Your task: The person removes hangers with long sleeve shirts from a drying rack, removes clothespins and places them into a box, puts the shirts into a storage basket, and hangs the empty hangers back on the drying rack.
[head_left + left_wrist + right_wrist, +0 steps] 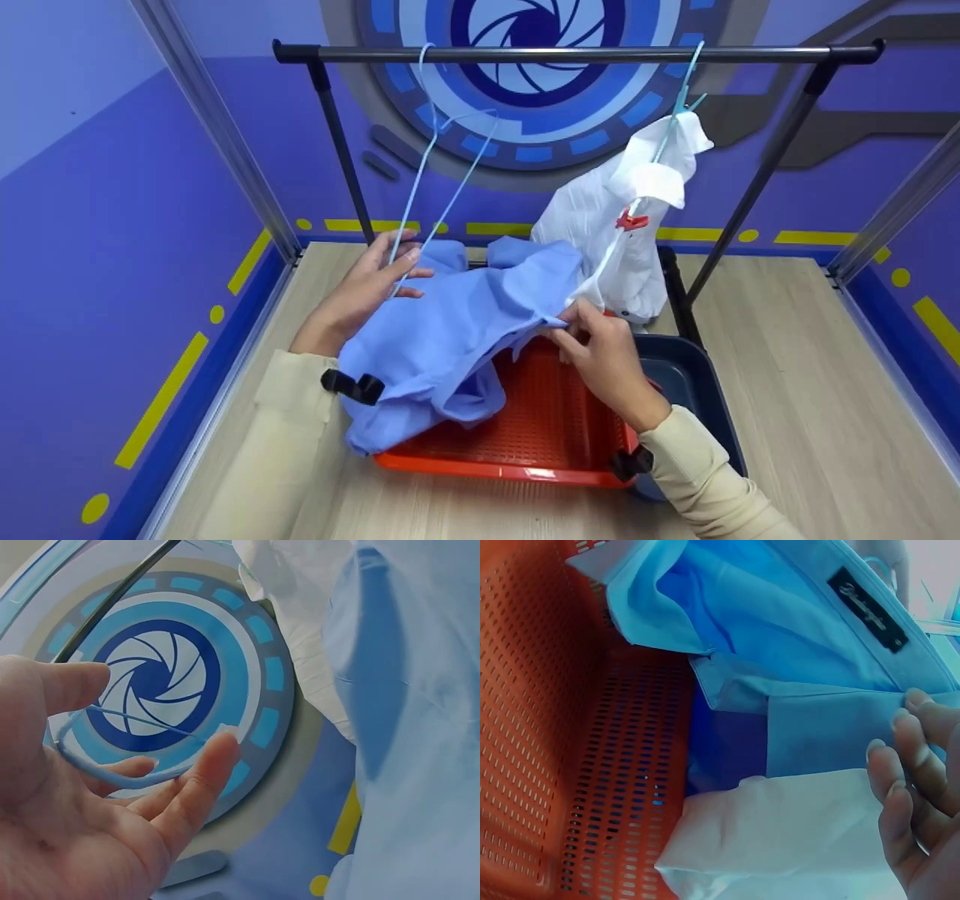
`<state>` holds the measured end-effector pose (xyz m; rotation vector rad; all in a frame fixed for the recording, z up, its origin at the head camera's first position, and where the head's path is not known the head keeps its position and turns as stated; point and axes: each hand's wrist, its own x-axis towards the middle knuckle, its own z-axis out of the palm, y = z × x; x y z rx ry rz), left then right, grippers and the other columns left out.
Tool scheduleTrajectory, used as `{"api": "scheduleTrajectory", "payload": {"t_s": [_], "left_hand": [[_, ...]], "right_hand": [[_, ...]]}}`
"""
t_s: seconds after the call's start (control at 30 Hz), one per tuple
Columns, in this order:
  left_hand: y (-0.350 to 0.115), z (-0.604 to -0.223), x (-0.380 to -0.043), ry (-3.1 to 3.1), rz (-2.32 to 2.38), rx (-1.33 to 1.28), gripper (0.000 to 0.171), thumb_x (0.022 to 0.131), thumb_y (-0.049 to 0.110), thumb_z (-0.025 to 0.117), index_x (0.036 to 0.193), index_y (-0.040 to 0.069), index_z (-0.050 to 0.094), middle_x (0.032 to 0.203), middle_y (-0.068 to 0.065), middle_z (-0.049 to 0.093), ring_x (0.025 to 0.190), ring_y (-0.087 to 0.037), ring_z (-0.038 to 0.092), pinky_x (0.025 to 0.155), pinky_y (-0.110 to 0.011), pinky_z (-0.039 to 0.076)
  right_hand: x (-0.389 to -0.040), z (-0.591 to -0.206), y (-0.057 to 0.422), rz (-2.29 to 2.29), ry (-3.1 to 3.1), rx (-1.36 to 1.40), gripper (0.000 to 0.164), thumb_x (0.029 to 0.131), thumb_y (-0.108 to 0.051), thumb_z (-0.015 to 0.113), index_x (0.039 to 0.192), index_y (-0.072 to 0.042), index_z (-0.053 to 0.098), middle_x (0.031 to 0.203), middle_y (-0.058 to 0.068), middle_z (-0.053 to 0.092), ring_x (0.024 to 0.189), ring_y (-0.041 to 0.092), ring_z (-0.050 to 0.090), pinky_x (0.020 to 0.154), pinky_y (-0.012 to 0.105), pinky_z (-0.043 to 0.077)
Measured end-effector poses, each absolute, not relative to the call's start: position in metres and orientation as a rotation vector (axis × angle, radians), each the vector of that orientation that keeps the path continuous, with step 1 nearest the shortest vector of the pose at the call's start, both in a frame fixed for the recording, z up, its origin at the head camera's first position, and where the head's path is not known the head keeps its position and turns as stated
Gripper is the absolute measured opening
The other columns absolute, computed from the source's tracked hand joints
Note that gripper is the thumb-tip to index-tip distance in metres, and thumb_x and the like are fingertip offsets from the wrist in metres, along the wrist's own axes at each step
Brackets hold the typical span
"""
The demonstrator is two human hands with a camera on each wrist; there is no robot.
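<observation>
My left hand (369,281) is around the lower end of a light-blue wire clothes hanger (418,180), which hooks over the rack's bar. In the left wrist view the hanger wire (112,778) runs across the fingers, with the thumb apart from them. A blue shirt (450,315) drapes between my hands over a red basket (540,420). At the shirt's right, my right hand (604,356) pinches its edge between thumb and fingertips. A dark label (867,609) shows inside the shirt's neck in the right wrist view.
A white shirt (585,202) hangs at the right of the black clothes rack (570,54), a red clothespin (631,220) on it. Under the red basket's right side lies a dark blue tray (712,397). Walls stand behind and at both sides of the wooden tabletop (787,375).
</observation>
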<state>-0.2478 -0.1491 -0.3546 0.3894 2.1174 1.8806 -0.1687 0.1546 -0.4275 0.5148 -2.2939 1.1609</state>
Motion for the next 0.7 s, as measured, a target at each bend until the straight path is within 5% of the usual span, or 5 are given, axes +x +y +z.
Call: {"api": "scheduleTrajectory", "payload": {"t_s": [0.33,0.57,0.7], "left_hand": [[-0.154,-0.394,-0.238,2.075,1.898,0.316,0.077,0.098,0.029,0.056,0.155,0.012,0.007,0.147,-0.012,0.039,0.124,-0.031,0.057,0.093,-0.040,0.053],[-0.158,-0.424,-0.228,2.121,1.589,0.532,0.068,0.095,0.032,0.061,0.150,0.010,0.027,0.144,-0.019,0.045,0.121,-0.033,0.056,0.095,-0.041,0.051],[-0.155,-0.435,-0.216,2.211,1.409,0.848,0.080,0.080,0.028,0.079,0.147,0.013,0.037,0.146,-0.013,0.045,0.124,-0.028,0.054,0.099,-0.044,0.047]], "right_hand": [[-0.170,-0.427,0.153,1.148,-2.298,0.457,0.026,0.084,-0.016,0.074,0.077,-0.010,0.050,0.051,-0.007,0.050,0.042,-0.001,0.044,0.042,0.018,0.038],[-0.172,-0.427,0.151,1.116,-2.271,0.376,0.029,0.085,-0.021,0.074,0.074,-0.009,0.050,0.049,-0.005,0.047,0.041,0.000,0.042,0.042,0.015,0.033],[-0.172,-0.427,0.151,1.128,-2.273,0.357,0.028,0.086,-0.022,0.073,0.074,-0.009,0.051,0.050,-0.005,0.047,0.042,0.001,0.043,0.043,0.014,0.033]]}}
